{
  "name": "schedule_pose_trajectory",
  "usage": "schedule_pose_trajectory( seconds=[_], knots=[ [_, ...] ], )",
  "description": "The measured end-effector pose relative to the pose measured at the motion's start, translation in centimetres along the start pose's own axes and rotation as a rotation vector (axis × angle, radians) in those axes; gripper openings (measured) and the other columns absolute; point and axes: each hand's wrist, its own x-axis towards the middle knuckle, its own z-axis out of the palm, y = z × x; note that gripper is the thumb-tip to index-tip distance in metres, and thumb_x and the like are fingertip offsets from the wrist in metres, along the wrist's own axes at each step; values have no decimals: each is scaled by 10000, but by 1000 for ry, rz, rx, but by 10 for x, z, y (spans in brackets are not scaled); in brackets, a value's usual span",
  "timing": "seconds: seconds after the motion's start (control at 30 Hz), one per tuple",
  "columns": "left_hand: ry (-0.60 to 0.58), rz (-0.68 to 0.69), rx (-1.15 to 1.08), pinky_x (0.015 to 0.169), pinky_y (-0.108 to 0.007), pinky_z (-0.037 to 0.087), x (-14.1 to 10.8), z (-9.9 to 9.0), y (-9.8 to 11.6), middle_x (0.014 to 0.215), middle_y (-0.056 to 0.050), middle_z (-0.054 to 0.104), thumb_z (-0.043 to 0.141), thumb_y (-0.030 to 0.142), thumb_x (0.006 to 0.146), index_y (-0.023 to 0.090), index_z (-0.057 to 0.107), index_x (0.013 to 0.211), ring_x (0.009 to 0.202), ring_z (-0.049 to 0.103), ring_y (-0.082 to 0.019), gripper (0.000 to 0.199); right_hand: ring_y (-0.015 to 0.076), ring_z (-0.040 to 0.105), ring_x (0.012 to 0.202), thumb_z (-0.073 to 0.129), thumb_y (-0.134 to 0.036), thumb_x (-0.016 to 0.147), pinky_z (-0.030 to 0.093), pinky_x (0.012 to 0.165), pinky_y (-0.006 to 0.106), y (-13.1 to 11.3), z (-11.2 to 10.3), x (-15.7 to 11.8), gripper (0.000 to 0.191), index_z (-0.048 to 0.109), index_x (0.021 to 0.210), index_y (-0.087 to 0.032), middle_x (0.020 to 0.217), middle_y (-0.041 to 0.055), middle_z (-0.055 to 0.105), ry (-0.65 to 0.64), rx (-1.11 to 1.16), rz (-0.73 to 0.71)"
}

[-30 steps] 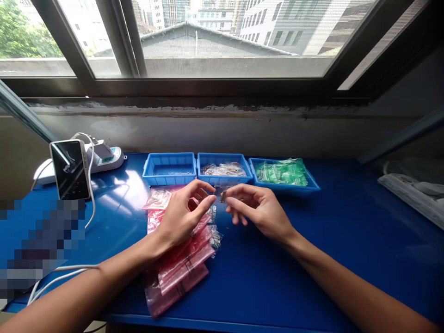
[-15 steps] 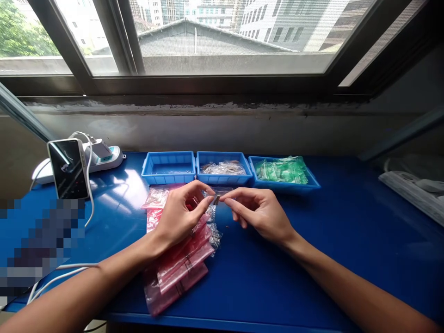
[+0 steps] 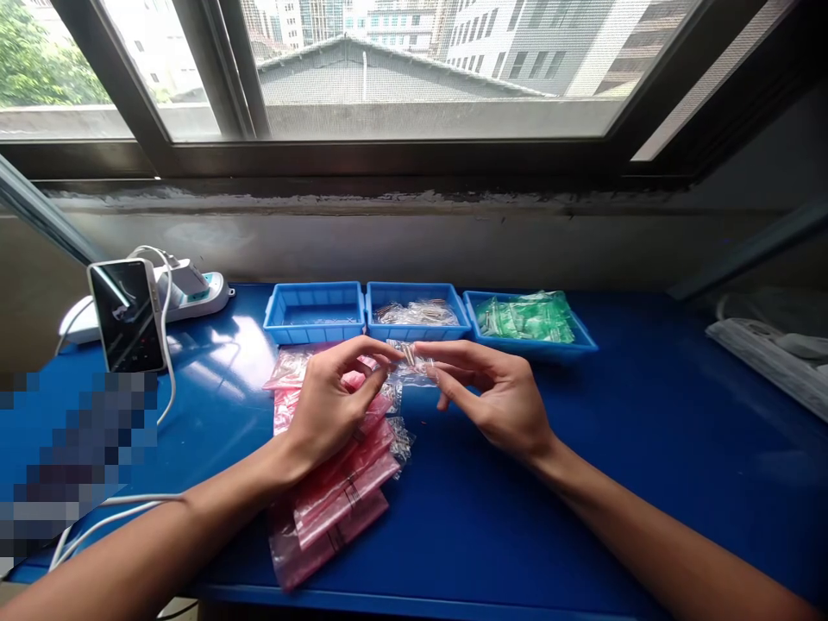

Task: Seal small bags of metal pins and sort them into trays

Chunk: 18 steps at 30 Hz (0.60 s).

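Between my two hands hangs a small clear plastic bag with thin metal pieces inside. My left hand pinches its left side with thumb and fingertips, above a pile of pink plastic bags. On the bag's right side, my right hand grips it between thumb and forefinger. More small clear bags with metal pieces lie at the right edge of the pink pile, partly under the held one.
Behind my hands stand three blue trays: the left one, the middle one with clear bags, and the right one with green bags. A phone, cables and a power strip are at left; another strip is at right.
The small clear bag is now spread out flatter between my fingertips, its metal pieces showing more clearly. My right fingers have shifted up and opened a little wider.
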Motion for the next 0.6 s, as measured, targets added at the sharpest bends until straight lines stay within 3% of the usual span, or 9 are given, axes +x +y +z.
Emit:
schedule_pose_trajectory(
  seconds=[0.4,0.53,0.6],
  knots=[
    [4,10,17,767,-274,589,0,-1,-1,1046,-45,772,649,149,965,188,746,1046,926,723,-174,132,223,794,759,730,-254,915,661,571,305,-1,-2,0,224,819,1120,-229,1112,71,819,-8,-42,-25],
    [-13,-46,7,659,-251,550,0,0,0,922,-41,761,679,234,965,173,739,949,809,720,-170,86,208,777,674,740,-310,925,622,545,287,-1,-2,1,177,824,1027,-193,923,75,827,-46,-1,-5],
    [-30,-96,-3,596,-239,517,0,1,1,784,-25,731,691,302,964,161,718,874,683,694,-154,170,174,721,551,731,-336,933,587,513,272,-3,-2,1,182,815,903,-177,744,50,788,-87,0,18]
  ],
)
